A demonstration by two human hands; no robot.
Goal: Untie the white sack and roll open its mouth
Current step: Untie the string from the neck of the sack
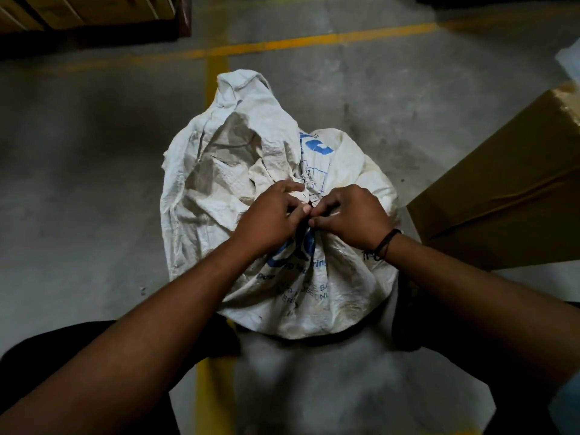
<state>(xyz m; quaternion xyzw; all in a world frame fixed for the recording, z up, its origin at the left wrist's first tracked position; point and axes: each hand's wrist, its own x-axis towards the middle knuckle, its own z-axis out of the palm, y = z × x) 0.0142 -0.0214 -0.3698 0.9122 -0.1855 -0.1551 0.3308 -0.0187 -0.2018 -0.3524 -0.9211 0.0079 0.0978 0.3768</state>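
Observation:
A white woven sack (pixel 314 302) with blue print stands on the concrete floor in front of me. Its neck is bunched and tied at the middle, and the loose top part flops away from me toward the yellow line. My left hand (pixel 270 218) and my right hand (pixel 351 215) meet at the tie (pixel 309 211), fingertips pinching it from both sides. The knot itself is mostly hidden under my fingers. A dark band circles my right wrist.
A brown cardboard box (pixel 508 189) lies close on the right of the sack. Yellow floor lines (pixel 216 73) run behind and under the sack. Wooden pallets or crates (pixel 88 11) stand at the far left. My dark-clothed knees flank the sack.

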